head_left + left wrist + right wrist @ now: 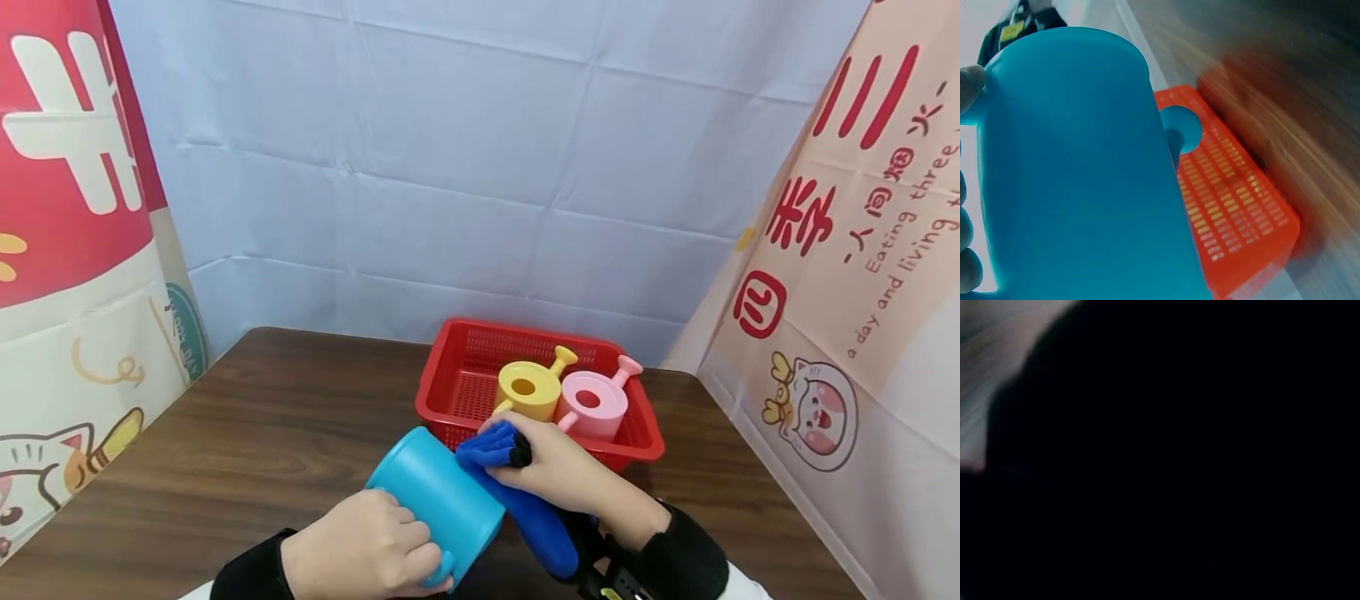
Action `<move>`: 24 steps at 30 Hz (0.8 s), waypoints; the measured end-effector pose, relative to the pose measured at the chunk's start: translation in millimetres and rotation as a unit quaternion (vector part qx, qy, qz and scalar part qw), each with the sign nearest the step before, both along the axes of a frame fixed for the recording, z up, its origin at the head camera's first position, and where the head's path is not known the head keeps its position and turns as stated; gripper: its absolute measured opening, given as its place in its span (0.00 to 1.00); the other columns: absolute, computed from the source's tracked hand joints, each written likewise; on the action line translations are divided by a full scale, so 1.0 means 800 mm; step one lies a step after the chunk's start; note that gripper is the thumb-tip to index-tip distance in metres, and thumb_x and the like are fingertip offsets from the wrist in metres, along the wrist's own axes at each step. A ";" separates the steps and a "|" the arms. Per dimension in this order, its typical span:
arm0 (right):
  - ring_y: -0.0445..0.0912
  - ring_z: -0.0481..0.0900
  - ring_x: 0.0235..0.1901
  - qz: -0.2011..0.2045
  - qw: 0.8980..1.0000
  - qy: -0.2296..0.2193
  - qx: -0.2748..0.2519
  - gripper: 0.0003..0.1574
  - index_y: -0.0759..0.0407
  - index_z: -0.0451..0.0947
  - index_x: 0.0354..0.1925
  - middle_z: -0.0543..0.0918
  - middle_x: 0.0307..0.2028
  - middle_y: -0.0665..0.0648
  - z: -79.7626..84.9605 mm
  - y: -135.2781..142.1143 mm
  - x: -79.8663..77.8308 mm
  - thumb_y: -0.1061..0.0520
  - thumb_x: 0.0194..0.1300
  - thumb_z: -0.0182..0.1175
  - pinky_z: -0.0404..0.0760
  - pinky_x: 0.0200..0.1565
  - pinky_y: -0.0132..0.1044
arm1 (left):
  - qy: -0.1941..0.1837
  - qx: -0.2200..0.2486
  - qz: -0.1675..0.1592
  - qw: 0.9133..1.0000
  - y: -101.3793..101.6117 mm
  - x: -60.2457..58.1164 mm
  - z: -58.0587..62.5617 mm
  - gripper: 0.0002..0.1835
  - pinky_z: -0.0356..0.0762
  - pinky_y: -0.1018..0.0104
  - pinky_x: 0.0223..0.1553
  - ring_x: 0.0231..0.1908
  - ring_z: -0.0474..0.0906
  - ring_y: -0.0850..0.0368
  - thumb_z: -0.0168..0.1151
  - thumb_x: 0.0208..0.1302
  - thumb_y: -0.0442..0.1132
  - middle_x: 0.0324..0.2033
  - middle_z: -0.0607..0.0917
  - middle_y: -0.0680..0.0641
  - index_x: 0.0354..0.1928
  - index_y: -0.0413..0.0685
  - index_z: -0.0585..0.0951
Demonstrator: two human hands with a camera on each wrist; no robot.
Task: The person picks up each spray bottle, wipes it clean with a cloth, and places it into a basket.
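Note:
My left hand (371,546) grips the handle of a turquoise toy watering can (442,500), which tilts in front of the red basket. In the left wrist view the can's body (1085,169) fills much of the picture, with a round turquoise spout end (1186,128) showing past its side. A bunched blue cloth (536,521) with a black edge is in my right hand (558,462), pinched between thumb and fingers. The cloth lies against the can's right side and hangs down below the hand. Something dark covers nearly all of the right wrist view.
Behind the hands a red plastic basket (468,333) stands on the brown wooden table (315,400). It holds a yellow toy watering can (536,407) and a pink toy watering can (603,421). Pale blue sheeting (450,167) hangs at the back, with printed cloths on both sides.

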State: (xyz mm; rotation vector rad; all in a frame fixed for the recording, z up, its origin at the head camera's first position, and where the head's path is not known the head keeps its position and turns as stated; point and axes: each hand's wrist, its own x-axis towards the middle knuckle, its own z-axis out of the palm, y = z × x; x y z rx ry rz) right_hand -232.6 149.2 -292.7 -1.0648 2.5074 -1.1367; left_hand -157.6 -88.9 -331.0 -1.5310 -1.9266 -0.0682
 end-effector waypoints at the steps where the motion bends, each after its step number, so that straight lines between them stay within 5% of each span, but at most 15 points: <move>1: 0.44 0.76 0.42 0.000 1.000 -0.006 -0.001 0.21 0.48 0.71 0.50 0.78 0.41 0.44 -0.002 0.003 0.000 0.51 0.59 0.64 0.76 0.43 0.44 | 0.001 0.008 0.002 1.000 -0.002 -0.001 -0.001 0.18 0.53 0.89 0.26 0.14 0.56 0.72 0.55 0.64 0.55 0.12 0.66 0.62 0.19 0.59 0.68; 10: 0.44 0.75 0.44 0.006 0.999 -0.029 -0.019 0.23 0.50 0.71 0.52 0.78 0.43 0.45 -0.008 0.002 -0.004 0.49 0.60 0.63 0.74 0.46 0.44 | 0.010 0.001 0.005 1.000 0.001 0.001 -0.004 0.19 0.50 0.87 0.23 0.13 0.56 0.72 0.53 0.65 0.54 0.11 0.65 0.62 0.17 0.59 0.68; 24: 0.44 0.77 0.45 0.007 0.998 -0.039 -0.042 0.24 0.50 0.70 0.54 0.79 0.45 0.45 -0.004 -0.027 -0.018 0.50 0.60 0.63 0.76 0.47 0.45 | -0.057 -0.087 -0.022 0.994 0.020 0.013 -0.003 0.14 0.53 0.91 0.29 0.16 0.58 0.76 0.53 0.65 0.56 0.16 0.67 0.64 0.25 0.61 0.75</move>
